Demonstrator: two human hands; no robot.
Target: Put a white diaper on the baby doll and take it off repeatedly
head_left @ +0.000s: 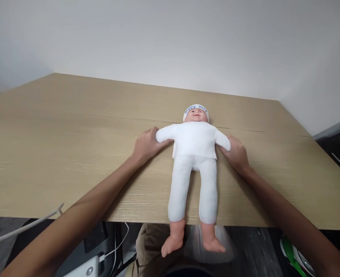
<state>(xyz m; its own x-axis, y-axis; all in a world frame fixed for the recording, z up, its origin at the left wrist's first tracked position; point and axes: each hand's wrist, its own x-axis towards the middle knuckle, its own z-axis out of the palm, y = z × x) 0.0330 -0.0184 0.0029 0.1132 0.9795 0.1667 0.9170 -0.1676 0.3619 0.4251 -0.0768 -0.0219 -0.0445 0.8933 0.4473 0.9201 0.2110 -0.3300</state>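
A baby doll (195, 140) in a white top, white trousers and a white cap with blue lettering lies face up on the wooden table. Its head points away from me, and its bare feet hang past the near edge. My left hand (148, 145) is closed around the doll's sleeve end on the left of the view. On the other side, my right hand (235, 154) grips the opposite sleeve end. Both of the doll's arms are spread outward. The doll's own hands are not visible.
The wooden table (72, 154) meets a pale wall (170, 42) at the back. A white cable (22, 229) crosses the near left edge. Below the table are a white power bank (85, 268) with a cord and a green and white object (292, 254).
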